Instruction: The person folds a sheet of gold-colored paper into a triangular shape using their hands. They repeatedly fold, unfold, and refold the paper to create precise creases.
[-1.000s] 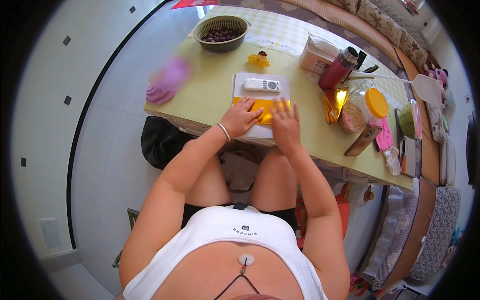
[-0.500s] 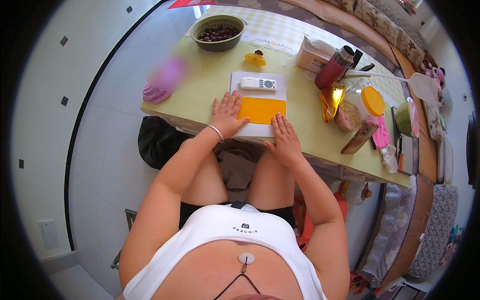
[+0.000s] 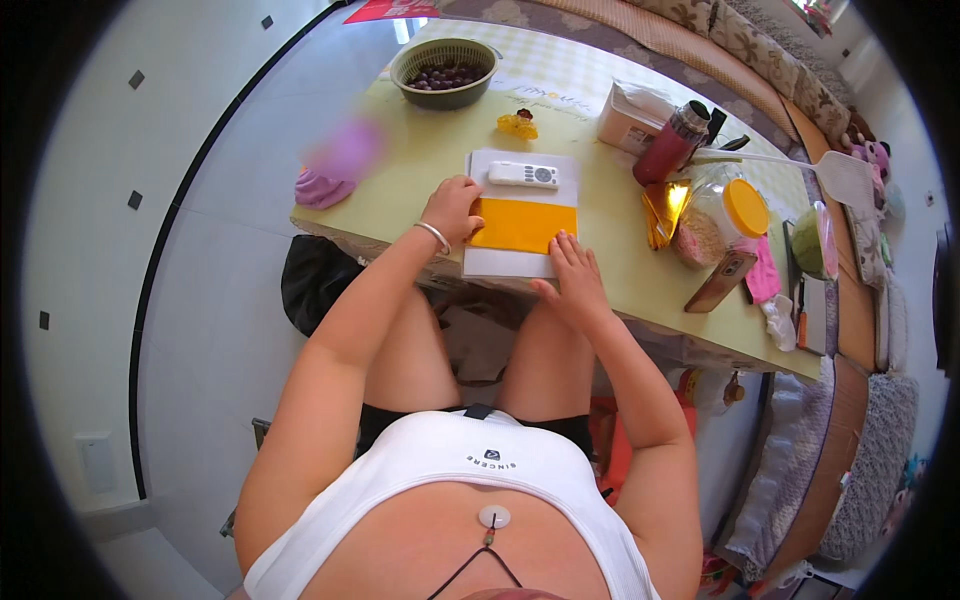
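A shiny orange-gold sheet (image 3: 522, 226) lies flat across a white paper stack (image 3: 500, 264) at the table's near edge. My left hand (image 3: 453, 208), with a bracelet at its wrist, has its fingers curled in, thumb and fingertips closed on the sheet's left edge. Stretched fingers of my right hand (image 3: 577, 272) rest flat on the sheet's lower right corner and the paper beside it. On the paper above the sheet lies a white remote control (image 3: 524, 175).
A green basket of dark round fruit (image 3: 443, 72) and a yellow hair claw (image 3: 518, 126) are at the back. To the right stand a tissue box (image 3: 628, 118), red flask (image 3: 670, 150), gold foil pouch (image 3: 665, 212), yellow-lidded jar (image 3: 700, 238) and phone (image 3: 720, 282). Purple cloth (image 3: 323, 188) lies left.
My left hand has gone from lying flat with fingers spread to curled at the sheet's left edge. My right hand stays flat in nearly the same place. The whole view has shifted slightly.
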`<state>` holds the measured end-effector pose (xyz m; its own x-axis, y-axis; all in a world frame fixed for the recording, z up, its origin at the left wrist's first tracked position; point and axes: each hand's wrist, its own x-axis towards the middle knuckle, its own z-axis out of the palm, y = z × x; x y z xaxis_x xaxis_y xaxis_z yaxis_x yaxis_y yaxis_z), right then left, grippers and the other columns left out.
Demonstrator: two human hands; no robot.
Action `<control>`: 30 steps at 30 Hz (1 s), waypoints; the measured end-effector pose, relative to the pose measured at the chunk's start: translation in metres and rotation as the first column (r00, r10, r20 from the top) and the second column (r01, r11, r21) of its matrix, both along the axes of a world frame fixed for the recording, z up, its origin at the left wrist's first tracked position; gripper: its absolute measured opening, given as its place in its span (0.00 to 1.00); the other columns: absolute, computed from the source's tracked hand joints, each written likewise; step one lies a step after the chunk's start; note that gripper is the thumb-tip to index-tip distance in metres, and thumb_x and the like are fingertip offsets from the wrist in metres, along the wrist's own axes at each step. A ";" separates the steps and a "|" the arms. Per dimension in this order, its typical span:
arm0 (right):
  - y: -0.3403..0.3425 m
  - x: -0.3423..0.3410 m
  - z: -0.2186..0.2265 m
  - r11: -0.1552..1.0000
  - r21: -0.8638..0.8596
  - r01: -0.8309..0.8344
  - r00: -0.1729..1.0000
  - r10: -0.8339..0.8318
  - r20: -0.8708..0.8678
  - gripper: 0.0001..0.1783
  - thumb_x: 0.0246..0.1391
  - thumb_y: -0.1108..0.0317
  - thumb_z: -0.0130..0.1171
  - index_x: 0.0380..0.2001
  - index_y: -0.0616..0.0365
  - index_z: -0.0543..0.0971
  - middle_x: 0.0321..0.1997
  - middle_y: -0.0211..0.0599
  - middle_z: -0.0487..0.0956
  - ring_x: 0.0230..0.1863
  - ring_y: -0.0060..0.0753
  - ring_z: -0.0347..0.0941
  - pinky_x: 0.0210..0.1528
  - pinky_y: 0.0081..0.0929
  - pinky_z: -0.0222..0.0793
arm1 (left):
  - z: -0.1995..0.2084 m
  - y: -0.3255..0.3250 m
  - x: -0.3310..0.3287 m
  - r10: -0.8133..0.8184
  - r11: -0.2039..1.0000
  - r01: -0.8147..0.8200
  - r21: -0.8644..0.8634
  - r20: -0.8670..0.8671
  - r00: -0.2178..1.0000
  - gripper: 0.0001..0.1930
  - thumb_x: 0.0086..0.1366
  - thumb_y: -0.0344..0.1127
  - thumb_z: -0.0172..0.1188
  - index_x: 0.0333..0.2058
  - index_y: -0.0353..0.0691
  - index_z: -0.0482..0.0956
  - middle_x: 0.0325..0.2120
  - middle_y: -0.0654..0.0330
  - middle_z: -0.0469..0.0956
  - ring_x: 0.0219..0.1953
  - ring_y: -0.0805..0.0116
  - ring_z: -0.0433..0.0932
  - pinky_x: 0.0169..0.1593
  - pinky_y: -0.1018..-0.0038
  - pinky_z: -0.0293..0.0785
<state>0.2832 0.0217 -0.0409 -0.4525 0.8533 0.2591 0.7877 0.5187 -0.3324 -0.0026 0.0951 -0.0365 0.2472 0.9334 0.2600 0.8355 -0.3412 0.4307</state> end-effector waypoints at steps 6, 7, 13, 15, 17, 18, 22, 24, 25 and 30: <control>0.040 -0.015 -0.008 0.905 -0.425 0.022 0.659 -0.333 -0.674 0.24 0.61 0.73 0.57 0.59 0.70 0.70 0.38 0.44 0.82 0.36 0.35 0.81 0.39 0.31 0.78 | 0.013 0.033 0.007 0.134 0.897 -0.142 -0.418 -0.048 0.990 0.25 0.38 0.35 0.80 0.38 0.40 0.82 0.38 0.52 0.80 0.43 0.53 0.79 0.50 0.63 0.76; 0.047 -0.018 -0.012 0.849 -0.526 -0.043 0.531 -0.427 -0.732 0.24 0.61 0.76 0.55 0.60 0.71 0.69 0.36 0.42 0.82 0.33 0.31 0.82 0.34 0.28 0.79 | 0.011 0.034 0.006 0.155 0.878 -0.143 -0.457 -0.013 0.988 0.25 0.37 0.35 0.80 0.37 0.40 0.81 0.36 0.53 0.80 0.41 0.53 0.79 0.49 0.63 0.77; 0.053 -0.018 -0.010 0.803 -0.596 -0.014 0.467 -0.522 -0.714 0.33 0.59 0.80 0.52 0.67 0.74 0.58 0.32 0.43 0.81 0.28 0.28 0.81 0.30 0.22 0.80 | 0.003 0.017 0.001 0.258 0.934 -0.208 -0.289 0.149 0.955 0.24 0.37 0.33 0.80 0.35 0.38 0.81 0.31 0.56 0.81 0.36 0.59 0.80 0.42 0.68 0.78; 0.054 -0.018 -0.017 0.798 -0.601 -0.041 0.440 -0.526 -0.728 0.36 0.59 0.80 0.53 0.69 0.74 0.55 0.33 0.43 0.81 0.28 0.29 0.81 0.30 0.22 0.80 | 0.004 0.022 0.000 0.248 0.905 -0.181 -0.385 0.131 0.960 0.23 0.37 0.32 0.80 0.35 0.37 0.80 0.30 0.56 0.81 0.34 0.60 0.80 0.40 0.68 0.78; 0.057 -0.014 -0.021 0.791 -0.608 -0.069 0.397 -0.537 -0.744 0.39 0.58 0.81 0.53 0.71 0.73 0.51 0.33 0.44 0.81 0.29 0.30 0.81 0.31 0.22 0.80 | 0.008 0.026 0.000 0.235 0.887 -0.156 -0.434 0.136 0.962 0.22 0.38 0.30 0.79 0.34 0.37 0.79 0.28 0.57 0.80 0.32 0.61 0.80 0.39 0.68 0.78; 0.058 -0.013 -0.022 0.783 -0.616 -0.087 0.367 -0.549 -0.750 0.40 0.58 0.81 0.53 0.71 0.73 0.49 0.33 0.44 0.81 0.29 0.30 0.82 0.31 0.22 0.80 | 0.007 0.026 0.001 0.232 0.885 -0.146 -0.443 0.146 0.962 0.21 0.39 0.29 0.79 0.33 0.37 0.79 0.27 0.58 0.80 0.31 0.62 0.80 0.38 0.68 0.78; 0.061 -0.011 -0.025 0.746 -0.647 -0.155 0.331 -0.578 -0.746 0.43 0.62 0.78 0.54 0.73 0.70 0.42 0.37 0.47 0.80 0.33 0.33 0.82 0.34 0.24 0.82 | -0.006 0.015 0.002 0.391 0.827 -0.109 -0.552 0.425 0.817 0.18 0.41 0.24 0.75 0.32 0.37 0.78 0.27 0.55 0.82 0.30 0.61 0.82 0.38 0.68 0.80; 0.060 -0.011 -0.021 0.748 -0.647 -0.145 0.296 -0.592 -0.750 0.42 0.61 0.79 0.52 0.72 0.71 0.45 0.35 0.47 0.80 0.31 0.33 0.82 0.32 0.23 0.82 | -0.012 0.007 0.003 0.306 0.918 -0.101 -0.384 0.523 0.795 0.15 0.45 0.18 0.68 0.33 0.36 0.78 0.23 0.58 0.80 0.24 0.67 0.79 0.31 0.70 0.78; 0.059 -0.011 -0.020 0.749 -0.648 -0.139 0.277 -0.599 -0.751 0.41 0.60 0.80 0.52 0.72 0.72 0.46 0.34 0.46 0.81 0.30 0.33 0.82 0.31 0.23 0.82 | -0.009 0.002 0.006 0.312 0.919 -0.067 -0.389 0.611 0.728 0.15 0.45 0.17 0.68 0.33 0.36 0.78 0.23 0.58 0.80 0.22 0.68 0.78 0.30 0.71 0.78; 0.061 -0.007 -0.020 0.720 -0.656 -0.227 0.178 -0.631 -0.755 0.36 0.63 0.78 0.52 0.71 0.70 0.51 0.35 0.47 0.81 0.31 0.34 0.82 0.33 0.24 0.82 | -0.026 -0.005 -0.006 0.329 0.912 0.000 -0.410 0.732 0.596 0.11 0.53 0.17 0.64 0.35 0.36 0.79 0.24 0.60 0.81 0.21 0.70 0.78 0.26 0.74 0.78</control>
